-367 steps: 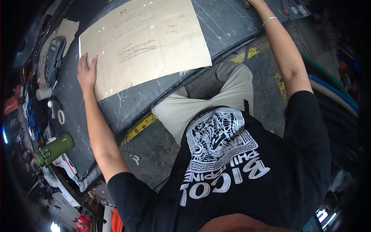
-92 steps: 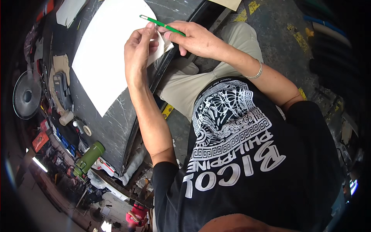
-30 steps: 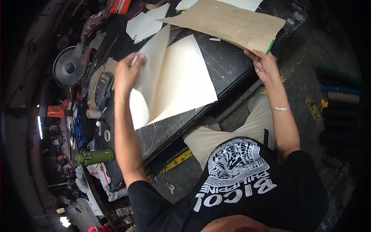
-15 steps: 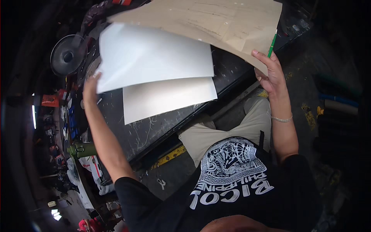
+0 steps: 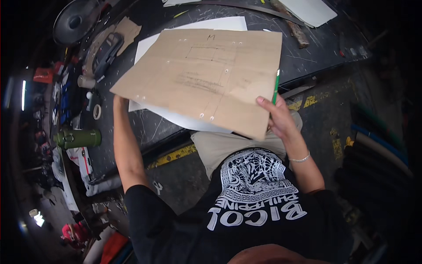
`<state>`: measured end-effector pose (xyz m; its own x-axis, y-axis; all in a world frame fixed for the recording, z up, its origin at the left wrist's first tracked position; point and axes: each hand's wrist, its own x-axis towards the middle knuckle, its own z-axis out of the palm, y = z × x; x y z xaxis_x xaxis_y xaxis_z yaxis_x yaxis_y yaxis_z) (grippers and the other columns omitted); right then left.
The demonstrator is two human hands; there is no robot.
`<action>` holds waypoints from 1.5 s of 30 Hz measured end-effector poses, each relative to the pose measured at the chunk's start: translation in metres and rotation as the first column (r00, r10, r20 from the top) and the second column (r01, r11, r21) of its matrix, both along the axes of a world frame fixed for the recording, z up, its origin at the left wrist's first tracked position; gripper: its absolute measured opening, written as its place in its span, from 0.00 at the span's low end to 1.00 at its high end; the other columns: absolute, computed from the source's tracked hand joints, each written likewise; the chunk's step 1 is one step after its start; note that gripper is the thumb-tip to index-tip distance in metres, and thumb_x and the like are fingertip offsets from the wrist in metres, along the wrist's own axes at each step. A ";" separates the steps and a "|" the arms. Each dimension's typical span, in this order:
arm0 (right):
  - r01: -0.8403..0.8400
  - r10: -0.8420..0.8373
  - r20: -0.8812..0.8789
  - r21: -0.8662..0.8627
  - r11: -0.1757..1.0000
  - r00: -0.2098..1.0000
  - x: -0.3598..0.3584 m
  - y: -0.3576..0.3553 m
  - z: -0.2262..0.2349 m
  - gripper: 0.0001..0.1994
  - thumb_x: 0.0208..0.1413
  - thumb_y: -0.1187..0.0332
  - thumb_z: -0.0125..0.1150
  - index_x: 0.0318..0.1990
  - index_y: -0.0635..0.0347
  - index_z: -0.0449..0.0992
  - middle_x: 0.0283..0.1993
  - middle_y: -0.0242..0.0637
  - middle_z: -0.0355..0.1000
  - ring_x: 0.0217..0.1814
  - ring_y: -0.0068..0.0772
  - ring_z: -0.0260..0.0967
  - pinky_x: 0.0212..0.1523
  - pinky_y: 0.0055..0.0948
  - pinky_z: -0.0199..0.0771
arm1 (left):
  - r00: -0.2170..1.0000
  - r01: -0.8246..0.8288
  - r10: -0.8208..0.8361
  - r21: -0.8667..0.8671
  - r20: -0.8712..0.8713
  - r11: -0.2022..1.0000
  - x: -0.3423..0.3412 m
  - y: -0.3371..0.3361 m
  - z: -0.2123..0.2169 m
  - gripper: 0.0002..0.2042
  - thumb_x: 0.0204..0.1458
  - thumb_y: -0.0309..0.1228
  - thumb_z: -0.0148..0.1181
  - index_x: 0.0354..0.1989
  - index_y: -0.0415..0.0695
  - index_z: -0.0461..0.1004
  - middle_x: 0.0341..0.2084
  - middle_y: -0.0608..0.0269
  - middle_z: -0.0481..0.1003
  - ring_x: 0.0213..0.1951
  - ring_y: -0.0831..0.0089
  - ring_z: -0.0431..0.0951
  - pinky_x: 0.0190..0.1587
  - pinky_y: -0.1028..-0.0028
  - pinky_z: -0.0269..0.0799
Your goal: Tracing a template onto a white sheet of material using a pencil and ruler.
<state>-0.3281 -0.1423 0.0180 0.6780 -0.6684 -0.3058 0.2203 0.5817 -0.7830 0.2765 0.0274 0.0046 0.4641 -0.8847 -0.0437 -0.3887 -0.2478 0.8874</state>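
Note:
A brown cardboard template (image 5: 206, 75) with pencil lines and small holes is held tilted over the dark workbench (image 5: 316, 53). My right hand (image 5: 278, 119) grips its near right corner and also holds a green pencil (image 5: 275, 88) upright. White paper sheets (image 5: 184, 119) lie under the cardboard, showing at its far and near edges. My left hand (image 5: 118, 100) reaches under the left edge of the cardboard and the sheets; its fingers are hidden there.
A green flask (image 5: 79, 138), a tape roll (image 5: 97, 111) and several tools lie at the bench's left end. A dark round disc (image 5: 74, 22) sits far left. More white sheets (image 5: 310, 9) and a wooden handle (image 5: 293, 30) lie at the back. Hoses (image 5: 382, 147) lie on the floor, right.
The white sheets that my left hand held up have come down onto the bench. The cardboard has swung over them, and my left hand is now beneath it.

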 end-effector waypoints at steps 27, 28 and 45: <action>-0.057 0.016 -0.357 -0.105 0.993 0.934 -0.019 0.037 -0.015 0.14 0.67 0.58 0.60 0.47 0.60 0.73 0.26 0.20 0.66 0.16 0.07 0.49 0.14 0.15 0.43 | 0.738 -0.423 0.274 0.107 0.617 0.900 -0.114 -0.172 -0.011 0.26 0.52 0.48 0.66 0.56 0.45 0.79 0.51 0.46 0.80 0.53 0.53 0.80 0.59 0.61 0.72; -0.064 0.019 -0.357 -0.112 0.992 0.934 -0.020 0.035 -0.016 0.14 0.67 0.58 0.60 0.47 0.60 0.73 0.26 0.20 0.66 0.16 0.07 0.49 0.14 0.15 0.43 | 0.737 -0.417 0.288 0.076 0.612 0.906 -0.118 -0.176 -0.012 0.25 0.53 0.47 0.66 0.56 0.46 0.79 0.50 0.46 0.80 0.53 0.53 0.80 0.59 0.62 0.72; -0.634 0.346 -0.533 -0.600 0.489 0.772 0.058 -0.048 0.092 0.26 0.74 0.49 0.40 0.42 0.62 0.80 0.30 0.34 0.77 0.26 0.22 0.70 0.30 0.27 0.73 | 0.496 -0.406 0.236 -0.017 0.836 0.914 -0.137 -0.184 -0.018 0.18 0.63 0.35 0.50 0.58 0.70 0.79 0.45 0.53 0.75 0.48 0.54 0.79 0.53 0.58 0.75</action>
<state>-0.2699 -0.1899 0.1102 0.9306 -0.3370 -0.1431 -0.2400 -0.2665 -0.9335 0.1398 -0.1566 -0.0135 0.6228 -0.6844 0.3792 -0.7735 -0.6116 0.1665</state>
